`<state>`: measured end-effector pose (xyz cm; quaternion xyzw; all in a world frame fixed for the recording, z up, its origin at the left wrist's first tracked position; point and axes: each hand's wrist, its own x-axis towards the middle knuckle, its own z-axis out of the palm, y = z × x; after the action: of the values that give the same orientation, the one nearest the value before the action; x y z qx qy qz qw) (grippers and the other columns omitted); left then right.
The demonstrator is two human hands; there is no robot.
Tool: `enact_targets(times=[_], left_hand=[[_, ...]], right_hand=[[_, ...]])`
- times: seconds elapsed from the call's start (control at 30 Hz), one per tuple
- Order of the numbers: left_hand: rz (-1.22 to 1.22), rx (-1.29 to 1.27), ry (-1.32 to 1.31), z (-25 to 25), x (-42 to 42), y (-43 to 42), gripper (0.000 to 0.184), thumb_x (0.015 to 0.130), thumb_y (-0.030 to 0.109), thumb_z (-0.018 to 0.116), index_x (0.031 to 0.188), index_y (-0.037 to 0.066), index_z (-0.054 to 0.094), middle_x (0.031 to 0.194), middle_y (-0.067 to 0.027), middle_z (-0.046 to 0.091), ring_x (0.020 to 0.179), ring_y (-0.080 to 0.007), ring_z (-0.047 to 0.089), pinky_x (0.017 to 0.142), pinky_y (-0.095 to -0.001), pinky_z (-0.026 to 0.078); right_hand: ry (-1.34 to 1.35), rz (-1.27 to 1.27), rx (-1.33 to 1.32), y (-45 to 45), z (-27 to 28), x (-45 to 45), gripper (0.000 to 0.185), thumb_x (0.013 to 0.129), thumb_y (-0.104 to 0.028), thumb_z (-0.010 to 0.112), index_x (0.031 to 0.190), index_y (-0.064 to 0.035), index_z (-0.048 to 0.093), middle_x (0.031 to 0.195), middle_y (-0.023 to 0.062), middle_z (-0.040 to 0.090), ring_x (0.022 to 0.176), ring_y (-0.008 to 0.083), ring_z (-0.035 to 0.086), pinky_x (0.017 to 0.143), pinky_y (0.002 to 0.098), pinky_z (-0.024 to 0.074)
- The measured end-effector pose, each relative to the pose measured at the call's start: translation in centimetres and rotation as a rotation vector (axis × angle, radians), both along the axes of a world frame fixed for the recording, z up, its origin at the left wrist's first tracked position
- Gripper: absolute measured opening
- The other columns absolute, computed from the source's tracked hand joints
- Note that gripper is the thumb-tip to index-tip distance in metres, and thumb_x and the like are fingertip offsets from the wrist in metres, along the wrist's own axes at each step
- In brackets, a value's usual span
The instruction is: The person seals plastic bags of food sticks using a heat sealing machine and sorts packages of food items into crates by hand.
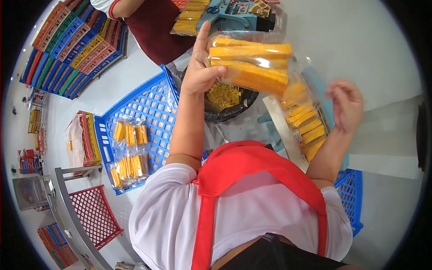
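My left hand [201, 72] is raised and grips a clear plastic bag of yellow stick-shaped pieces [252, 65], its thumb over the near edge and its index finger pointing up. To the right of the bag, my right hand [346, 105] hangs apart from it. Its fingers are curled in and slightly blurred, and whether anything small is between them is hidden. Below the right hand, more yellow sticks [310, 130] lie in a row in a light-coloured tray [285, 128].
A blue plastic crate [157, 103] at the left holds filled bags [130, 166]. Behind my left wrist stands a black-lined bin [225, 96] with yellow scraps. A teal machine [238, 18] and another person's maroon apron [157, 31] are at the top; stacked crates [76, 40] stand upper left.
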<state>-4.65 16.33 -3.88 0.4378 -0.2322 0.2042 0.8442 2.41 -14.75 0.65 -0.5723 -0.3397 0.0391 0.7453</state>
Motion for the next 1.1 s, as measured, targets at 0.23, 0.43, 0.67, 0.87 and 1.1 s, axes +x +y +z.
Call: enact_targets(times=[0.23, 0.43, 0.67, 0.87, 1.1], left_hand=[[-0.043, 0.111, 0.042, -0.2, 0.5, -0.7, 0.094, 0.056, 0.001, 0.069, 0.132, 0.005, 0.014, 0.114, -0.0138, 0.043, 0.104, -0.0209, 0.045, 0.088, -0.0294, 0.037], [-0.059, 0.163, 0.054, 0.7, 0.2, -1.0, 0.098, 0.054, 0.002, 0.071, 0.133, 0.005, 0.012, 0.116, -0.0147, 0.043, 0.107, -0.0208, 0.043, 0.090, -0.0291, 0.034], [0.028, 0.308, 0.089, 1.3, 0.2, -1.2, 0.108, 0.051, 0.001, 0.074, 0.134, 0.006, 0.004, 0.111, -0.0126, 0.046, 0.105, -0.0201, 0.044, 0.090, -0.0288, 0.032], [0.056, 0.303, 0.039, 1.3, 0.1, 0.0, 0.109, 0.051, 0.001, 0.075, 0.134, 0.006, 0.004, 0.111, -0.0127, 0.046, 0.104, -0.0208, 0.045, 0.089, -0.0296, 0.033], [0.067, 0.374, 0.034, 1.7, 0.1, -1.4, 0.106, 0.053, 0.002, 0.074, 0.134, 0.008, 0.005, 0.112, -0.0123, 0.043, 0.103, -0.0210, 0.045, 0.088, -0.0298, 0.035]], right_hand=[[-0.057, 0.103, -0.336, 3.3, 1.5, -3.0, 0.043, 0.074, 0.004, 0.051, 0.117, -0.0012, 0.044, 0.113, 0.0119, 0.050, 0.086, 0.0164, 0.056, 0.072, 0.0256, 0.0450], [-0.199, 0.114, -0.430, 4.4, 2.0, -3.7, 0.044, 0.075, 0.002, 0.051, 0.118, -0.0041, 0.044, 0.124, 0.0125, 0.041, 0.089, 0.0180, 0.054, 0.071, 0.0242, 0.0446], [-0.484, -0.197, -0.361, 5.2, 1.1, -2.5, 0.021, 0.071, 0.006, 0.056, 0.092, 0.0013, 0.059, 0.101, 0.0141, 0.056, 0.083, 0.0168, 0.056, 0.067, 0.0242, 0.0448], [-0.226, -0.176, -0.203, 4.5, 1.4, -2.0, 0.016, 0.071, 0.004, 0.058, 0.086, 0.0020, 0.061, 0.093, 0.0127, 0.060, 0.077, 0.0149, 0.056, 0.066, 0.0234, 0.0448], [-0.458, -0.175, -0.321, 6.0, 0.9, -1.6, 0.019, 0.072, 0.002, 0.058, 0.091, 0.0003, 0.061, 0.093, 0.0127, 0.060, 0.078, 0.0138, 0.055, 0.066, 0.0205, 0.0423]])
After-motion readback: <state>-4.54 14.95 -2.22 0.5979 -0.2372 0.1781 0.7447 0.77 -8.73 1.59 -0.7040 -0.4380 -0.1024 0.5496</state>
